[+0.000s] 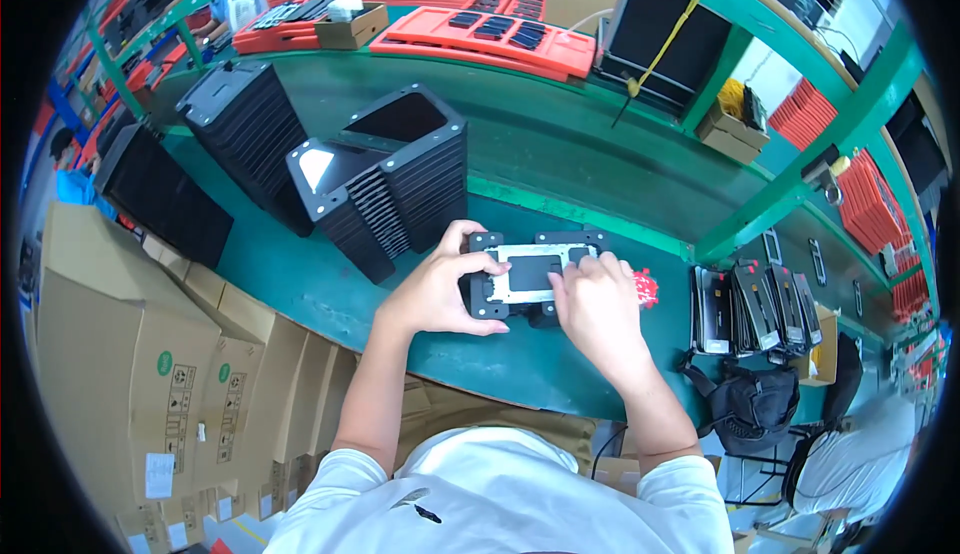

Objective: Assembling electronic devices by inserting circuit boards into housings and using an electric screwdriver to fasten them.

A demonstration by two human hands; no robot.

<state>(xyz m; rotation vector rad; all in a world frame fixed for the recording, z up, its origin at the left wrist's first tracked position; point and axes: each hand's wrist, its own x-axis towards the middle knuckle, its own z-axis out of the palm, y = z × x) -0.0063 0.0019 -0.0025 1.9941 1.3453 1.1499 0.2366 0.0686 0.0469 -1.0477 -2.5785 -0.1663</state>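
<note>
In front of me on the green bench sits a black fixture [488, 312] with raised corner blocks. A silver metal frame with a dark middle, shaped like a phone frame [527, 252], lies in it. My left hand [430, 284] wraps the fixture's left end, its fingers spanning from the far edge to the near edge, one digit touching the frame. My right hand [604, 309] is closed, with bent fingers pressed on the frame's right end; whatever is under those fingertips is hidden. Just beyond the right hand lies a cluster of small red pieces [647, 289].
Stacks of black trays [380, 174] stand at the left, some with dark glossy panels on top. Dark flat parts [735, 309] lean in rows at the right. An orange tray [480, 39] rests on the back shelf. Cardboard boxes [130, 354] fill the near left; a person [855, 459] sits at right.
</note>
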